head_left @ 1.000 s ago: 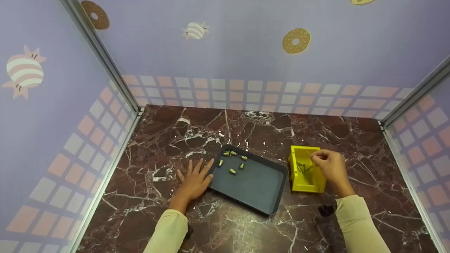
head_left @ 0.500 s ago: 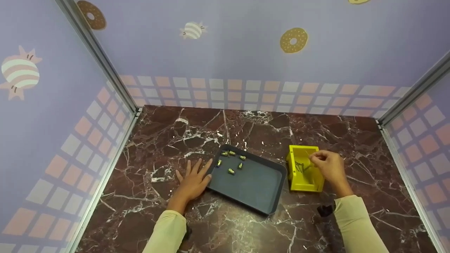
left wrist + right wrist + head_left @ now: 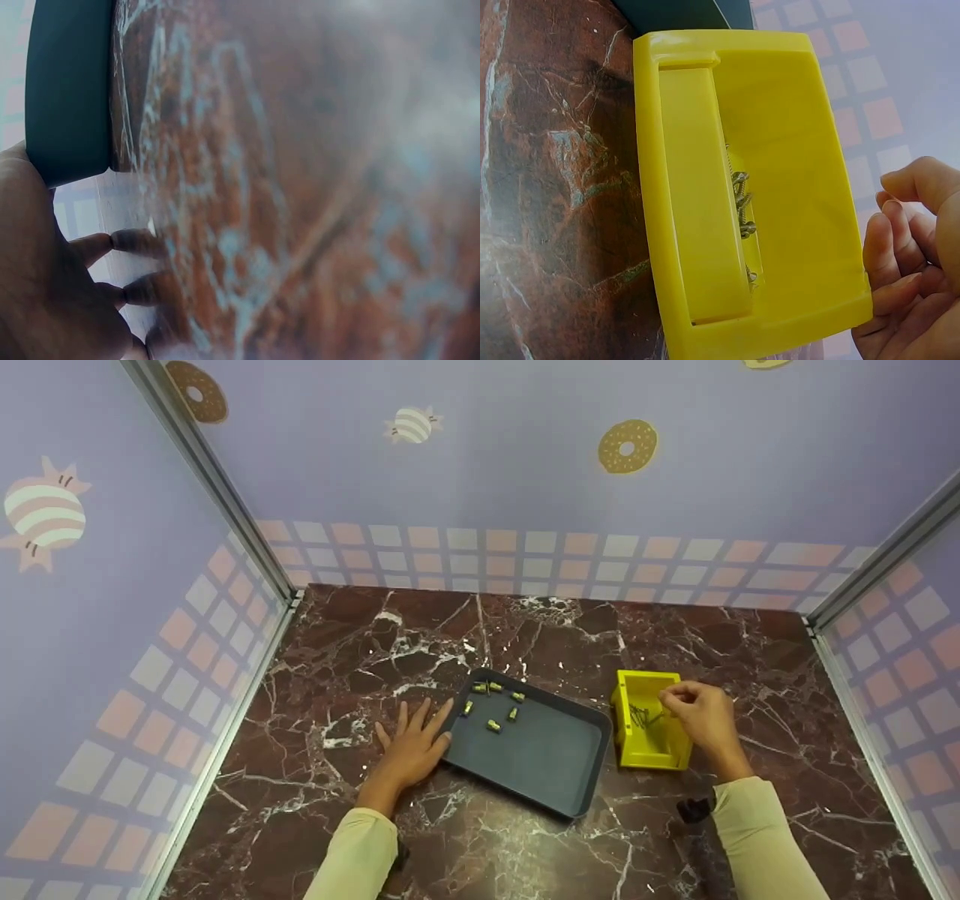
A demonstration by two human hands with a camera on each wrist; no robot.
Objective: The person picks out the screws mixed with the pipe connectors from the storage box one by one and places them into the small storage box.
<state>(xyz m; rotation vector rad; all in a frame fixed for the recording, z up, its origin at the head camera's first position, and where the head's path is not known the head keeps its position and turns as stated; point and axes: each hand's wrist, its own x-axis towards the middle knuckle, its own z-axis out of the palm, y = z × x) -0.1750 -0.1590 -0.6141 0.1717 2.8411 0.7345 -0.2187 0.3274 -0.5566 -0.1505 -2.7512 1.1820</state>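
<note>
My left hand (image 3: 412,750) lies with fingers spread on the table, its index finger and thumb at the left rim of a dark grey tray (image 3: 540,765). Several small brass-coloured fittings (image 3: 493,726) lie toward the tray's far left corner. My right hand (image 3: 705,718) hovers over the right side of a yellow bin (image 3: 654,759), fingers curled and the thumb tip close to the index fingertip. Nothing shows between those tips in the right wrist view. Thin metal screws (image 3: 742,202) lie on the bin's floor, partly hidden behind its front lip.
The table (image 3: 360,637) is dark red marbled stone. A patterned purple back wall (image 3: 510,472) and side walls with metal corner posts (image 3: 217,472) enclose it. The bin stands a little to the right of the tray.
A thin piece that stuck out from my right fingertips no longer shows there. The right hand has barely moved; my left hand, the tray and the fittings stay put.
</note>
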